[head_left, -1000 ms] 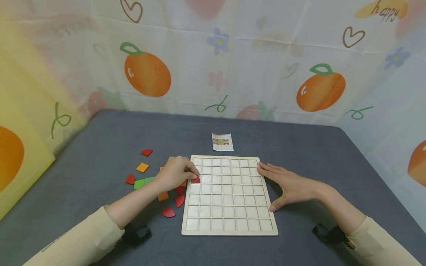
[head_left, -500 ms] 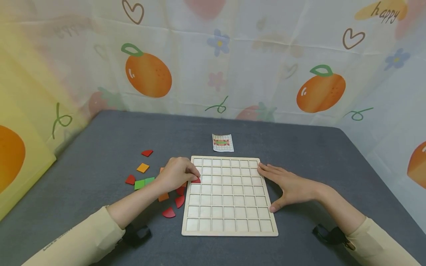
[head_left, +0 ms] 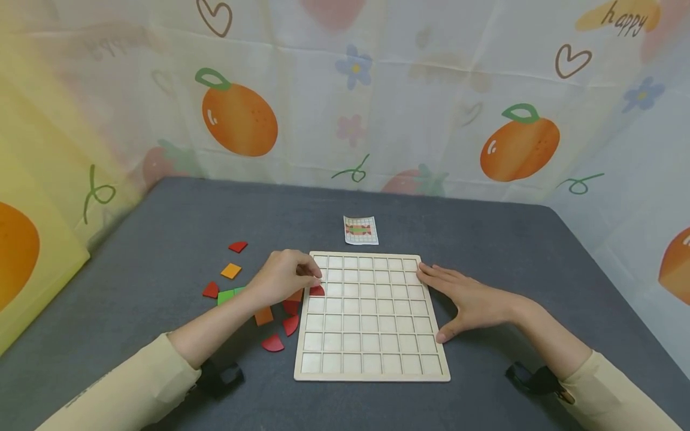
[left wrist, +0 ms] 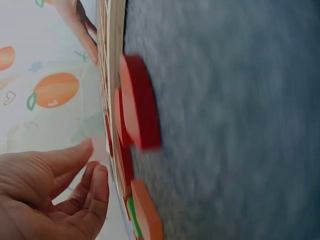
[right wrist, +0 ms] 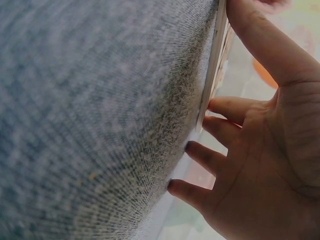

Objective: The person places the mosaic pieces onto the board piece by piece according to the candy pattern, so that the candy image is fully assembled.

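A pale wooden grid board (head_left: 361, 326) lies on the dark table. In a cell of its left column, third row from the far side, sits a red quarter-round tile (head_left: 317, 291). Just above that tile is my left hand (head_left: 286, 275), its thumb and fingers bent loosely. The left wrist view shows the left hand (left wrist: 60, 192) with a gap between thumb and fingertips and nothing held there. My right hand (head_left: 471, 299) is spread along the board's right edge; in the right wrist view its thumb and fingertips (right wrist: 212, 106) are right at that edge.
Left of the board lie loose tiles: red ones (head_left: 272, 343), an orange square (head_left: 263, 315), green squares (head_left: 225, 297) and a yellow-orange square (head_left: 230, 271). My left forearm partly covers them. Beyond the board lies a small card (head_left: 361, 230) with a coloured grid pattern. A printed curtain (head_left: 372, 137) stands behind.
My left hand has let go of the red quarter-round tile and risen slightly away from it, while the tile stays in its cell. The right hand has not moved.
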Motion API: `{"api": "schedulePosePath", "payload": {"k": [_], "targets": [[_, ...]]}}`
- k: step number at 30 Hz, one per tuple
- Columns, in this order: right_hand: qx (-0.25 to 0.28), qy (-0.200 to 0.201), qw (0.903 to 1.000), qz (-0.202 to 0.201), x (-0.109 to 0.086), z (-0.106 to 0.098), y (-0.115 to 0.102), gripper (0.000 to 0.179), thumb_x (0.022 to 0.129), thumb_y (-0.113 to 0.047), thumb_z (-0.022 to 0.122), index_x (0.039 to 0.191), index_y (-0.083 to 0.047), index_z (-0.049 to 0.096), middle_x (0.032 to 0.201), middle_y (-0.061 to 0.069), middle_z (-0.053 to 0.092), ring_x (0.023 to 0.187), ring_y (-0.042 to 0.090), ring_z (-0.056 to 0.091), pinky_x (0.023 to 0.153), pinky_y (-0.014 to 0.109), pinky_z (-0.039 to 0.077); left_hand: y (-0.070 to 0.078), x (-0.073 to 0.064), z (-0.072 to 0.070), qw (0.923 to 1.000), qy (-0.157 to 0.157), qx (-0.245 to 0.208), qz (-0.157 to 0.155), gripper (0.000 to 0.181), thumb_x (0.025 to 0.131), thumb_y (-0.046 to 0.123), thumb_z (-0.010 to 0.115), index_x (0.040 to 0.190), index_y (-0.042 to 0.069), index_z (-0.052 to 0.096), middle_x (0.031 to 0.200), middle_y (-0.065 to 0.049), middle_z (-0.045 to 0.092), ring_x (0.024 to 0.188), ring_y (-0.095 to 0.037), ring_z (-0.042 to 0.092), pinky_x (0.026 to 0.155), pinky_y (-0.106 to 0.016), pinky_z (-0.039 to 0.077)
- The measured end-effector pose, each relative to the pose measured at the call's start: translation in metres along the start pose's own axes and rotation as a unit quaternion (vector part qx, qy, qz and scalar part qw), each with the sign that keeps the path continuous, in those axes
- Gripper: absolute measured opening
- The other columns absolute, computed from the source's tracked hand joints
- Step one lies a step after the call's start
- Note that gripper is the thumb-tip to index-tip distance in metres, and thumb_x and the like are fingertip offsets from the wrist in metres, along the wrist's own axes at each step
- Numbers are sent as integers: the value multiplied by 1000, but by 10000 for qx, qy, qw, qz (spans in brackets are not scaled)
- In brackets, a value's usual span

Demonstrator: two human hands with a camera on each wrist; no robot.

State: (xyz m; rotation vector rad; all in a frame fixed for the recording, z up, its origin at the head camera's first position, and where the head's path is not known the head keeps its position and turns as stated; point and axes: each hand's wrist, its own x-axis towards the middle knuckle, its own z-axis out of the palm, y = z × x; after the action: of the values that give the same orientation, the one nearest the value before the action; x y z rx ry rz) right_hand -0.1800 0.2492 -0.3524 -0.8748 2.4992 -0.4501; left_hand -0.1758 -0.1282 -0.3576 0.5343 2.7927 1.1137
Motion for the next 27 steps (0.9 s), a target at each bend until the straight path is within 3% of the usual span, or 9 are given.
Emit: {"api": "schedulePosePath", "payload": {"k": [6,12,20,27], "targets": [[48,-12,10000,11,-1,0,-1,123,69,-66,77,159,-12,14,169,11,5,154,44,6,114,72,13,-5,0,-15,9997,124,52,-184,6,89,13,71,93,10,75,94,-6,72,81,-15,62,68,-27,49],[14,2,10000,6,-1,-1,-2,123,69,-66,77,159,-11,15,169,12,5,154,45,6,114,72,14,-16,-5,-42,9976,330,235,-555,14,91,19,69,102,11,75,107,-11,69,98,-24,63,77,-35,53],[31,-5,10000,-9,-1,-1,-3,122,70,-64,78,159,-9,14,168,15,5,153,46,7,113,73,14,-41,-16,-81,9919,578,229,-1105,30,94,25,67,118,9,68,117,-14,67,107,-29,61,84,-42,52],[9,-12,10000,-25,0,-1,-3,122,70,-64,78,159,-9,15,168,14,6,153,46,7,113,73,15,-66,-24,-104,9874,634,156,-1440,38,95,28,64,127,7,62,127,-19,65,116,-34,60,96,-49,49]]}}
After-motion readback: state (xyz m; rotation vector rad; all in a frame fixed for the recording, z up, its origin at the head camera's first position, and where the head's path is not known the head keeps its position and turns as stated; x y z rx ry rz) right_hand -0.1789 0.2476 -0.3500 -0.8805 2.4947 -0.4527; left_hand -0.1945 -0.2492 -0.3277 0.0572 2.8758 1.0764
